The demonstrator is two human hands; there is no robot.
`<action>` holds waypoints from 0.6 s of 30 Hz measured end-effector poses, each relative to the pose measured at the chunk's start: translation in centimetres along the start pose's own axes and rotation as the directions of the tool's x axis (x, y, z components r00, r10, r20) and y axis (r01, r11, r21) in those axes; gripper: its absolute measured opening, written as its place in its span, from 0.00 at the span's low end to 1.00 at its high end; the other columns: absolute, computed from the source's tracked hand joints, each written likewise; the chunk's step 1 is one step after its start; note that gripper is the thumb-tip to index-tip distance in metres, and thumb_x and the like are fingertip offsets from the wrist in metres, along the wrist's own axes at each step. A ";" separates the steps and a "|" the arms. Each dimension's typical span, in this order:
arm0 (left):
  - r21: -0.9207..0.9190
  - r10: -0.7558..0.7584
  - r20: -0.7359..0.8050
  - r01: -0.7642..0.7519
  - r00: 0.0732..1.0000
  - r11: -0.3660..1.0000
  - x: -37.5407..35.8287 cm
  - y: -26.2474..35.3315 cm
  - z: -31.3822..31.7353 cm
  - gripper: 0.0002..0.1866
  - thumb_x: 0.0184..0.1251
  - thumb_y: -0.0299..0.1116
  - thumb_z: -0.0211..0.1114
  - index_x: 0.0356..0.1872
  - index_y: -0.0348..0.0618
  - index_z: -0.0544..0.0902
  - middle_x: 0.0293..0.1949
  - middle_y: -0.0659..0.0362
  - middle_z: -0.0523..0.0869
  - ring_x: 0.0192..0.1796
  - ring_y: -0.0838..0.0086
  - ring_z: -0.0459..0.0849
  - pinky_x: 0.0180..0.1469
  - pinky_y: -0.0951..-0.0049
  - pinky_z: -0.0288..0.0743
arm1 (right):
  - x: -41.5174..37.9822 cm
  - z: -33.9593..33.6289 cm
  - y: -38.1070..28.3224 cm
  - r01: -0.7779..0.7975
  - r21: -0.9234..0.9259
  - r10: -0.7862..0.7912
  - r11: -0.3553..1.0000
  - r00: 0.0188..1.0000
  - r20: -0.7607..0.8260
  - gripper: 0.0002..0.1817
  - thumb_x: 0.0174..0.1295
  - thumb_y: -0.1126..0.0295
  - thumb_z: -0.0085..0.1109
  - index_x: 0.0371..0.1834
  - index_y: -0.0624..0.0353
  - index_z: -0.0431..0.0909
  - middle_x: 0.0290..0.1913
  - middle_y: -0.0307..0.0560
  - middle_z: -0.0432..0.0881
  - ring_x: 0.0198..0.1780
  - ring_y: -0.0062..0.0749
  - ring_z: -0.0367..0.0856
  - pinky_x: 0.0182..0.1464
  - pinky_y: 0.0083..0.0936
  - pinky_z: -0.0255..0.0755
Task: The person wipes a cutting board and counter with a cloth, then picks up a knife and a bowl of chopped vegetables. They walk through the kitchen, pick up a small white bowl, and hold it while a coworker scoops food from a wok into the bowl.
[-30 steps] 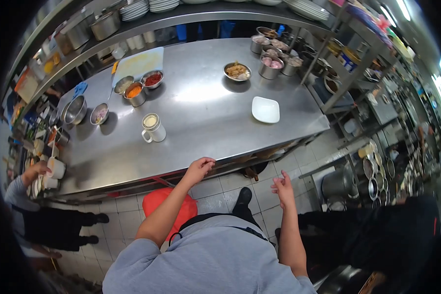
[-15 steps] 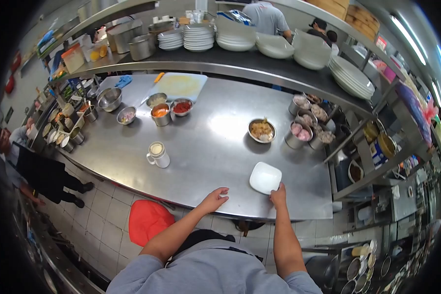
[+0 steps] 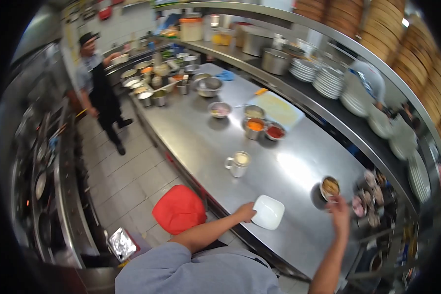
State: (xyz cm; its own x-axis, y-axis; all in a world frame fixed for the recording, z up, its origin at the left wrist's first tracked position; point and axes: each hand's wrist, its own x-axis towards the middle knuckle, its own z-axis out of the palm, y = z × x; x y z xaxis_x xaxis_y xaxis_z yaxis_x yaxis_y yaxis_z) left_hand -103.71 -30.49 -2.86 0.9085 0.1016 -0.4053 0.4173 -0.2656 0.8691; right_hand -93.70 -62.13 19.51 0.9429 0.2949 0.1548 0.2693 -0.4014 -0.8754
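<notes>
Fingers of the left hand [image 3: 245, 212] curl onto the near-left edge of the small white square plate [image 3: 268, 212], pinching it flat against the long stainless steel worktable [image 3: 196, 132], near its front edge. Right hand [image 3: 339, 209] reaches out to the round metal bowl of brownish food [image 3: 330, 186]; fingers seem to touch its rim, but whether they've closed on it I can't tell. I'd say keep the plate pinned level and lift the bowl upright. Plate's square, so no real long axis; one corner points back at the person.
</notes>
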 end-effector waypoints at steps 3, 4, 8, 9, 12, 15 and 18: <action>-0.013 0.099 -0.125 -0.101 0.987 0.995 -1.3 -1.6 -1.5 0.16 0.57 0.29 0.55 0.46 0.31 0.70 0.31 0.45 0.81 0.22 0.60 0.83 0.18 0.69 0.78 | 4.0 -4.6 -6.2 0.241 -0.010 -0.238 0.970 0.951 -0.199 0.23 0.61 0.71 0.53 0.61 0.54 0.67 0.42 0.37 0.75 0.35 0.15 0.72 0.36 0.12 0.66; -0.028 0.073 -0.167 -0.079 0.983 0.996 -2.3 -1.8 -2.1 0.16 0.57 0.29 0.55 0.46 0.31 0.70 0.31 0.45 0.81 0.22 0.60 0.83 0.18 0.69 0.78 | 5.2 -5.6 -8.1 0.296 0.012 -0.284 0.955 0.925 -0.253 0.23 0.62 0.71 0.53 0.61 0.54 0.67 0.42 0.36 0.75 0.35 0.15 0.71 0.36 0.11 0.66; -0.245 -0.019 -0.119 -0.011 0.993 0.970 -4.5 -2.8 -2.9 0.18 0.57 0.29 0.56 0.48 0.33 0.71 0.36 0.49 0.79 0.28 0.64 0.82 0.20 0.71 0.80 | 8.8 -7.3 -10.1 0.380 0.108 -0.352 0.919 0.912 -0.211 0.22 0.63 0.69 0.53 0.61 0.54 0.68 0.43 0.37 0.76 0.36 0.15 0.72 0.37 0.12 0.67; -0.333 -0.024 -0.115 -0.016 0.993 0.943 -4.2 -3.5 -2.6 0.18 0.58 0.29 0.56 0.49 0.34 0.71 0.36 0.49 0.80 0.27 0.64 0.82 0.21 0.70 0.80 | 9.2 -6.6 -10.6 0.361 0.069 -0.344 0.930 0.921 -0.182 0.21 0.63 0.68 0.52 0.61 0.55 0.68 0.44 0.37 0.76 0.36 0.15 0.72 0.38 0.13 0.67; -0.385 -0.100 -0.209 0.012 0.973 0.923 -4.2 -3.4 -1.1 0.19 0.61 0.32 0.60 0.51 0.35 0.71 0.38 0.51 0.79 0.33 0.68 0.82 0.21 0.71 0.80 | 8.7 -2.9 -11.3 0.221 0.078 -0.226 0.972 0.972 0.064 0.20 0.62 0.69 0.53 0.58 0.57 0.70 0.43 0.38 0.77 0.38 0.18 0.74 0.39 0.15 0.68; -0.389 -0.085 -0.251 -0.020 0.964 0.921 -3.7 -1.5 0.5 0.21 0.61 0.32 0.62 0.53 0.35 0.70 0.38 0.50 0.78 0.30 0.67 0.82 0.22 0.71 0.82 | 10.9 -0.2 -6.5 0.119 0.022 -0.115 0.993 0.863 0.493 0.19 0.60 0.67 0.55 0.55 0.58 0.72 0.40 0.40 0.78 0.36 0.22 0.76 0.39 0.20 0.71; -0.301 -0.088 -0.307 -0.009 0.948 0.954 -3.4 -0.6 2.6 0.22 0.61 0.33 0.63 0.55 0.36 0.70 0.35 0.53 0.78 0.28 0.71 0.80 0.23 0.73 0.81 | 11.8 3.2 -1.9 0.106 -0.039 -0.055 0.994 0.760 0.647 0.19 0.59 0.66 0.57 0.53 0.61 0.73 0.35 0.39 0.78 0.32 0.22 0.76 0.37 0.19 0.70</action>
State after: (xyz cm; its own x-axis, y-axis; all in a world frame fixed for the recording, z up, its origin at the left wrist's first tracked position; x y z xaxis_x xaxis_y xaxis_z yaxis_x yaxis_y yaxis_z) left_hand -107.05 -33.19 -2.74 0.8303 0.4136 -0.3736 0.3958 0.0343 0.9177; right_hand -83.69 -55.13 21.55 0.5750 0.8077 -0.1301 0.3749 -0.4015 -0.8356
